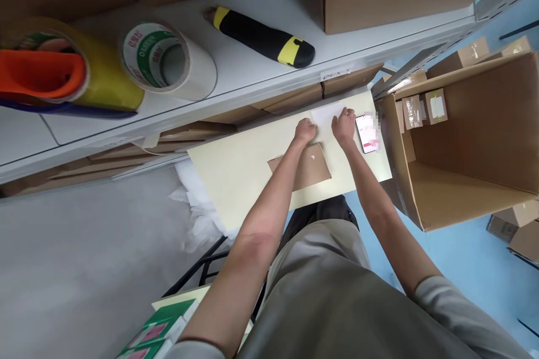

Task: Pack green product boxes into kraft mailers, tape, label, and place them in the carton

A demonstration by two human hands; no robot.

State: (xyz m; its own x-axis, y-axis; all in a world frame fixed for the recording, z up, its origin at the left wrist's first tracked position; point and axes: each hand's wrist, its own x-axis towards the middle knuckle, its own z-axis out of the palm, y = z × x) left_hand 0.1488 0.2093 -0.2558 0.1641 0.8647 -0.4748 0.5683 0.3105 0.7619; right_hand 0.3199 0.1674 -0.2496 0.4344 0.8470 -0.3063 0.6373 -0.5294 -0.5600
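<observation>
Both my hands are over a pale yellow board [240, 168]. My left hand [305, 130] is closed, its fingers curled at the left edge of a white sheet [327, 116]. Curled at the right side of the same sheet is my right hand [344, 124]. Whether either hand pinches the sheet or something small is too fine to make out. A flat brown cardboard box [314, 167] lies just below my left hand, partly behind my forearm. Right of my right hand lies a phone [367, 133] with a lit screen.
A large open carton [475, 179] stands at the right, with small boxes [435, 106] in it. On the shelf [252, 73] above lie a utility knife [261, 36], a white tape roll [168, 61] and a yellow tape roll [112, 87] with an orange-handled tool [42, 73].
</observation>
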